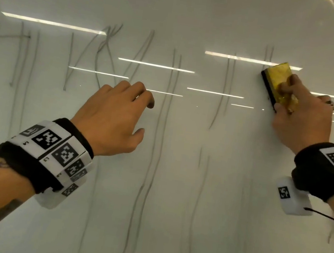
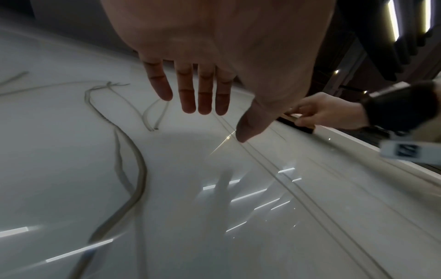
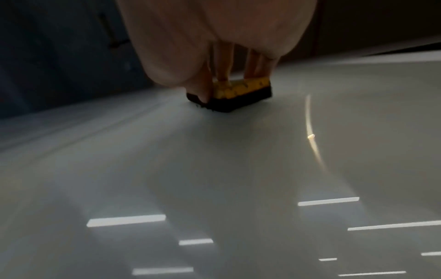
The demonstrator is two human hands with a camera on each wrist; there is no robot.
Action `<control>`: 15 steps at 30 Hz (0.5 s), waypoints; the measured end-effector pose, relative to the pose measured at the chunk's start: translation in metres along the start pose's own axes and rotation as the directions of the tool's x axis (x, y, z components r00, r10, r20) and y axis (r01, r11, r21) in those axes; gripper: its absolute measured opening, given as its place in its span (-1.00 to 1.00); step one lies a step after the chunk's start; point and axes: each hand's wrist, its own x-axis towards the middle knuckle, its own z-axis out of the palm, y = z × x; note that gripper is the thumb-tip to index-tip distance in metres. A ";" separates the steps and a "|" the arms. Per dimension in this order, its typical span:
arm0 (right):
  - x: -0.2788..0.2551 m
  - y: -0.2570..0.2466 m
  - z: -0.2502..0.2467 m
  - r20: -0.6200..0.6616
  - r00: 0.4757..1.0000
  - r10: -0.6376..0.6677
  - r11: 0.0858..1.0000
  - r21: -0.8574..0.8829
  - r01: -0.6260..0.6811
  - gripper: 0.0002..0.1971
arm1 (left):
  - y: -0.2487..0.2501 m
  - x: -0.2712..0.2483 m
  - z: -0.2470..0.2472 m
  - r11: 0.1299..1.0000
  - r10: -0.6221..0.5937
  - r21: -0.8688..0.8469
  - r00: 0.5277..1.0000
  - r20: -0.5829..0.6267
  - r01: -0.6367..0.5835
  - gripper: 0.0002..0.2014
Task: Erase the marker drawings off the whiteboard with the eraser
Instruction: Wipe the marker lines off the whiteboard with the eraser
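A glossy whiteboard (image 1: 201,11) fills the head view, crossed by faint grey marker lines (image 1: 166,104), mostly vertical. My right hand (image 1: 301,117) grips a yellow eraser (image 1: 278,78) with a black felt face, pressed flat on the board at the upper right, just below two short marker strokes. In the right wrist view the eraser (image 3: 238,94) sits felt-down on the whiteboard (image 3: 214,169) under my fingers (image 3: 224,64). My left hand (image 1: 120,108) hovers near the board's middle, holding nothing. The left wrist view shows its fingers (image 2: 188,94) straight above the marker lines (image 2: 133,160).
Ceiling lights reflect as bright bars (image 1: 53,23) across the board. In the left wrist view the board's edge (image 2: 405,162) runs along the right, with a dark room and lit ceiling strips (image 2: 393,18) beyond.
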 end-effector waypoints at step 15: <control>0.069 -0.007 0.005 0.005 0.998 0.061 0.992 -0.113 -0.060 -0.56 | 0.009 -0.005 0.016 0.999 0.035 0.018 0.998 0.054 -0.037 -0.42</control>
